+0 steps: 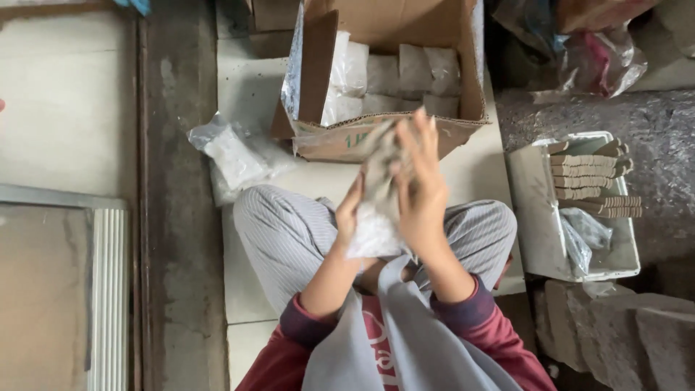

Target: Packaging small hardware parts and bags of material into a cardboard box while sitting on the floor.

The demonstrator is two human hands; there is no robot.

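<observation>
A clear plastic bag (375, 210) with white material inside is held up in front of me, above my crossed legs in striped trousers. My left hand (349, 211) grips its left side, low down. My right hand (420, 185) is on its right side, fingers spread and pointing up along the bag's blurred upper part. Just beyond the hands stands an open cardboard box (463, 80) packed with several similar white-filled bags.
A few loose plastic bags (235, 156) lie on the tiled floor to the left of the box. A white tray (536, 217) at right holds stacked tan ridged pieces (590, 174). Grey stone blocks (630, 333) sit at lower right, crumpled plastic (601, 61) at top right.
</observation>
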